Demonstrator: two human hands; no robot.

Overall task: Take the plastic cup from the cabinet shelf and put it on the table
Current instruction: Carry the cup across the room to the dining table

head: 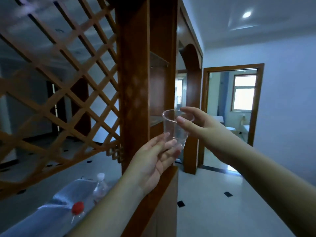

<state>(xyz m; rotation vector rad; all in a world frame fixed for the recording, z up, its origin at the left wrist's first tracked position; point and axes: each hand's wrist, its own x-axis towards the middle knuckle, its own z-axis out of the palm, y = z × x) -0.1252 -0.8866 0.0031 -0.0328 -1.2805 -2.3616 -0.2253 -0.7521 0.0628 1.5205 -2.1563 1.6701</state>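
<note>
Two bottles (89, 200) lie near-left on the counter (34, 224). Beyond, both my hands are on the plastic cup (174, 129), held in midair off the cabinet shelf (156, 119): left hand (153, 161) cradles the base, right hand (196, 124) pinches the rim. Looks light, thin, crushable; I'd grip mid-wall gently.

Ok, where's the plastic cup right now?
In the head view the plastic cup is mid-air at centre, off the cabinet shelf, with the right hand pinching its rim and the left hand under its base.
</note>
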